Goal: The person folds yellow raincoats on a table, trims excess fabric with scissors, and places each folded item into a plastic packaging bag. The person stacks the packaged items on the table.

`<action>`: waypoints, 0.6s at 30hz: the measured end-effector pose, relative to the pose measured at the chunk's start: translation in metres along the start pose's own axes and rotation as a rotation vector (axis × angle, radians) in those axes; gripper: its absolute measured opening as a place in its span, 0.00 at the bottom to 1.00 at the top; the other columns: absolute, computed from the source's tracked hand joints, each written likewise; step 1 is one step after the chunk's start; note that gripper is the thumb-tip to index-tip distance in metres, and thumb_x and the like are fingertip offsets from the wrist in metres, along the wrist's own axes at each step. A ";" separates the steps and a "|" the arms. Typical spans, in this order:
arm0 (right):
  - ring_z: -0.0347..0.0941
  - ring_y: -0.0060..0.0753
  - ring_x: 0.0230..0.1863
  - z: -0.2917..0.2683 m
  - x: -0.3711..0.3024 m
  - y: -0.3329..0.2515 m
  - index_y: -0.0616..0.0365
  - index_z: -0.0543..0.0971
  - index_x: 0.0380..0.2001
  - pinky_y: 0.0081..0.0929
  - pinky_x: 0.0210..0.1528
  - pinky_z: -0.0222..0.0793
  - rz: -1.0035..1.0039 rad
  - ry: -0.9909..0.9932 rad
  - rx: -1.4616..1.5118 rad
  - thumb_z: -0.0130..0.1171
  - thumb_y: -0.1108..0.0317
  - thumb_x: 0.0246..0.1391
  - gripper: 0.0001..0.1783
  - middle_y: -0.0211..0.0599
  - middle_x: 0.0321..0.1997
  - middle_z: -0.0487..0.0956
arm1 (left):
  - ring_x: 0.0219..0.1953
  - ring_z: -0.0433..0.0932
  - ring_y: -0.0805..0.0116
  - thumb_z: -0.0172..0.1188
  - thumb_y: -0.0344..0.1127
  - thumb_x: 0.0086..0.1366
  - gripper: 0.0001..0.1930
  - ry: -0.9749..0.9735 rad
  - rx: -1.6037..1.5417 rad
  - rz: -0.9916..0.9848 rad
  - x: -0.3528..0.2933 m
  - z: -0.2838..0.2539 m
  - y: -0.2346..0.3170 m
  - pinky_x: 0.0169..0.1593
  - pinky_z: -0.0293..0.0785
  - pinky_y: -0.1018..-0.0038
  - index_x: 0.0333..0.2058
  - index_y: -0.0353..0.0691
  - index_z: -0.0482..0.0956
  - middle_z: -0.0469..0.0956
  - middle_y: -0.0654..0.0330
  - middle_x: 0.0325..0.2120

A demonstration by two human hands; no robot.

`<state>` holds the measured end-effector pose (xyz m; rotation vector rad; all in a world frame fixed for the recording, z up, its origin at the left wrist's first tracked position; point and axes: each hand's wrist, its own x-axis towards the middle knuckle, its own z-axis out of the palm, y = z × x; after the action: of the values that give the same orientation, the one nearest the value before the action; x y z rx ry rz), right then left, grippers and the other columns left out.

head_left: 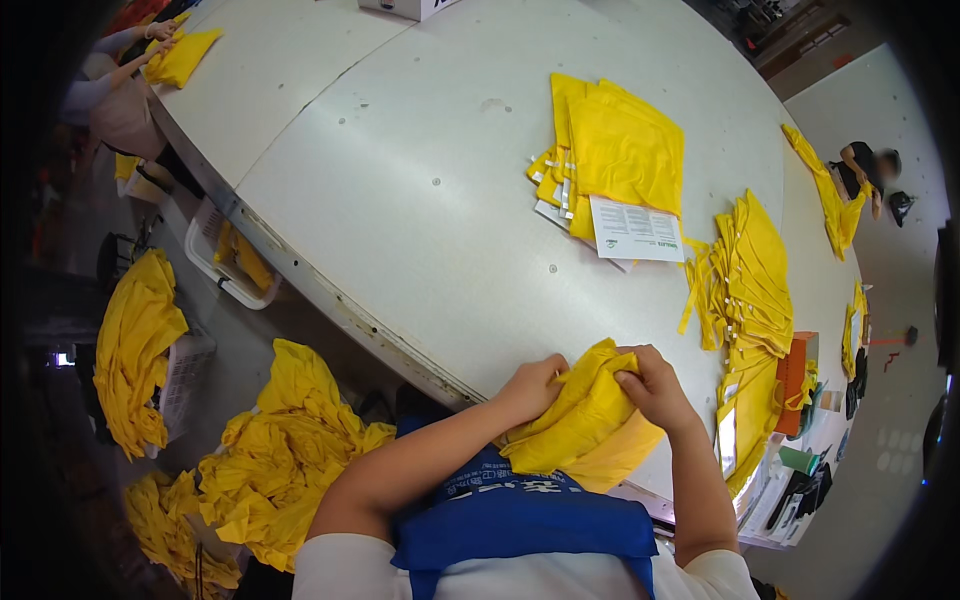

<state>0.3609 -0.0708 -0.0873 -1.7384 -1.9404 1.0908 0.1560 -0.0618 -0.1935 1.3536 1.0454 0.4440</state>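
A folded piece of yellow fabric (575,425) is gripped between my two hands at the near edge of the white table (420,250), its lower part hanging against my blue apron (520,530). My left hand (535,388) is closed on its upper left side, fingers partly hidden by the cloth. On the right upper corner my right hand (655,388) pinches it, thumb on top. Beyond my hands lies a stack of folded yellow fabric pieces (630,140), with a printed white sheet (635,232) at its near side.
Fanned yellow pieces with straps (755,265) lie to the right, beside an orange box (797,370). Yellow fabric heaps (290,460) sit at the lower left, near a white basket (230,285). Co-workers handle yellow cloth at the far left (185,58) and far right.
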 end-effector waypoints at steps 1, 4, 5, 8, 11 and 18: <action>0.70 0.40 0.42 0.002 0.002 -0.005 0.57 0.74 0.48 0.32 0.46 0.67 -0.117 0.021 -0.132 0.59 0.71 0.52 0.18 0.40 0.37 0.75 | 0.27 0.76 0.63 0.55 0.29 0.59 0.07 0.054 -0.042 -0.002 0.002 -0.003 0.004 0.33 0.70 0.71 0.37 0.36 0.72 0.77 0.51 0.25; 0.69 0.43 0.40 0.014 0.014 -0.014 0.55 0.77 0.42 0.34 0.44 0.68 -0.217 -0.030 -0.393 0.61 0.73 0.46 0.16 0.39 0.35 0.74 | 0.28 0.77 0.55 0.55 0.29 0.58 0.07 0.243 -0.068 0.112 0.013 -0.004 0.007 0.31 0.71 0.66 0.36 0.37 0.73 0.77 0.50 0.25; 0.69 0.42 0.39 0.020 0.015 -0.013 0.55 0.78 0.41 0.34 0.44 0.68 -0.240 -0.054 -0.470 0.61 0.73 0.45 0.16 0.38 0.35 0.73 | 0.28 0.77 0.54 0.55 0.29 0.58 0.07 0.272 0.036 0.158 0.015 -0.006 0.007 0.31 0.72 0.66 0.36 0.38 0.73 0.77 0.50 0.25; 0.69 0.41 0.39 0.036 0.020 -0.007 0.56 0.77 0.33 0.33 0.43 0.68 -0.194 -0.040 -0.603 0.60 0.74 0.43 0.10 0.38 0.36 0.72 | 0.29 0.77 0.49 0.57 0.31 0.56 0.06 0.343 0.293 0.301 0.015 -0.010 0.015 0.32 0.73 0.62 0.33 0.39 0.72 0.77 0.50 0.26; 0.69 0.43 0.41 0.048 0.022 0.003 0.57 0.75 0.31 0.33 0.44 0.68 -0.168 0.045 -0.604 0.61 0.72 0.43 0.09 0.39 0.38 0.72 | 0.30 0.77 0.50 0.57 0.31 0.56 0.06 0.279 0.479 0.342 0.016 -0.010 0.018 0.32 0.73 0.61 0.32 0.41 0.72 0.77 0.51 0.25; 0.73 0.53 0.41 0.052 0.027 0.022 0.60 0.68 0.43 0.36 0.41 0.71 -0.022 0.380 -0.285 0.70 0.58 0.40 0.30 0.50 0.39 0.74 | 0.28 0.76 0.49 0.56 0.31 0.56 0.05 0.284 0.368 0.352 0.008 -0.024 0.031 0.30 0.73 0.60 0.31 0.41 0.71 0.75 0.53 0.27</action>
<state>0.3355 -0.0632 -0.1444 -1.8933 -1.9293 0.4437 0.1501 -0.0351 -0.1648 1.8556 1.1610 0.7477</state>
